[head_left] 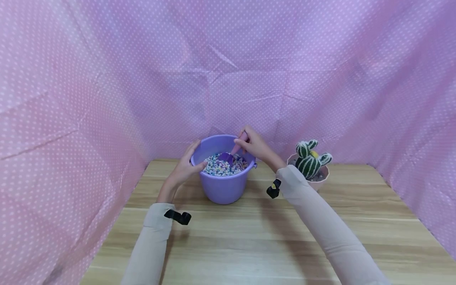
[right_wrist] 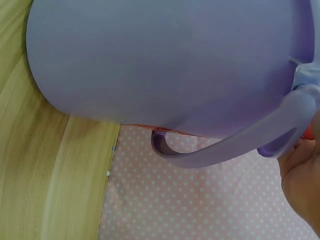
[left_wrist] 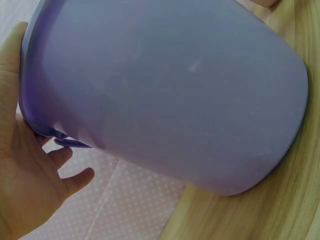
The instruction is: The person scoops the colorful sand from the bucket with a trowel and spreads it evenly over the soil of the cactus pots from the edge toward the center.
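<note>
A purple bucket (head_left: 223, 189) stands upright on the wooden table, part filled with small multicoloured beads (head_left: 217, 168). My left hand (head_left: 183, 169) holds its rim at the left, thumb over the edge and the other fingers along the outside; the left wrist view shows these fingers (left_wrist: 80, 180) spread below the rim. With my right hand (head_left: 253, 145) I grip the pink handle of a toy shovel (head_left: 236, 149) above the right part of the bucket. Its purple blade dips into the beads. The bucket's carrying handle (right_wrist: 215, 152) hangs down outside in the right wrist view.
Right of the bucket, near my right forearm, a knitted cactus (head_left: 308, 165) sits in a pale pink pot (head_left: 318, 184). Pink dotted cloth (head_left: 246, 95) hangs behind and on both sides. Wooden tabletop (head_left: 228, 245) extends in front of the bucket.
</note>
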`<state>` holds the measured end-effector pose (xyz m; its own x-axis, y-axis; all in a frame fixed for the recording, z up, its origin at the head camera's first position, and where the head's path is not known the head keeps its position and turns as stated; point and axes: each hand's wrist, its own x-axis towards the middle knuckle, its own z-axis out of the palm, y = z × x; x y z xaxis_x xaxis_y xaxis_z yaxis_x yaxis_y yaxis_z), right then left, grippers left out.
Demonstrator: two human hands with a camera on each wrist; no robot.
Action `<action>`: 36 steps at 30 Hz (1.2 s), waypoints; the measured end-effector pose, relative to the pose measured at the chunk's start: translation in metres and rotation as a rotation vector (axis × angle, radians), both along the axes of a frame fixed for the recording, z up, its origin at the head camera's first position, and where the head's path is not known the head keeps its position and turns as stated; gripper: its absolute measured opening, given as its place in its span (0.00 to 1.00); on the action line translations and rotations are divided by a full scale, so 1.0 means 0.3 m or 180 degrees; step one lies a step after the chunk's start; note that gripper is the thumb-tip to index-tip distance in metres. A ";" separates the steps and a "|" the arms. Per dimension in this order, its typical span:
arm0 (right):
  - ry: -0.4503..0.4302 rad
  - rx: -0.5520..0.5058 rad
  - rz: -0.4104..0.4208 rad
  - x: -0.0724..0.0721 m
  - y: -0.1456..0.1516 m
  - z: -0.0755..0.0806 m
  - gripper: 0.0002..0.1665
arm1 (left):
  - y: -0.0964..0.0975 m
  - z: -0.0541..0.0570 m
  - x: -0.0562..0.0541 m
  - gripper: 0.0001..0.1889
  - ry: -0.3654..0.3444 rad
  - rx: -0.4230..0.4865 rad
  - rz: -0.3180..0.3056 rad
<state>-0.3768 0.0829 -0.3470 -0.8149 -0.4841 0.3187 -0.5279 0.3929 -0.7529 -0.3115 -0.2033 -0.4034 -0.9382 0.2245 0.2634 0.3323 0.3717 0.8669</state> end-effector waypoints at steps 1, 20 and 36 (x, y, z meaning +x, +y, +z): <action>0.0014 0.0036 -0.0033 0.000 0.001 0.004 0.11 | 0.000 0.001 -0.001 0.48 0.0008 0.0000 -0.0001; 0.0005 -0.0118 -0.0153 -0.016 -0.006 -0.019 0.09 | -0.015 -0.006 -0.014 0.48 -0.0039 0.0047 -0.0053; -0.0078 -0.0191 -0.0212 -0.024 -0.003 -0.001 0.10 | -0.014 0.000 -0.031 0.48 -0.0044 0.0070 -0.0090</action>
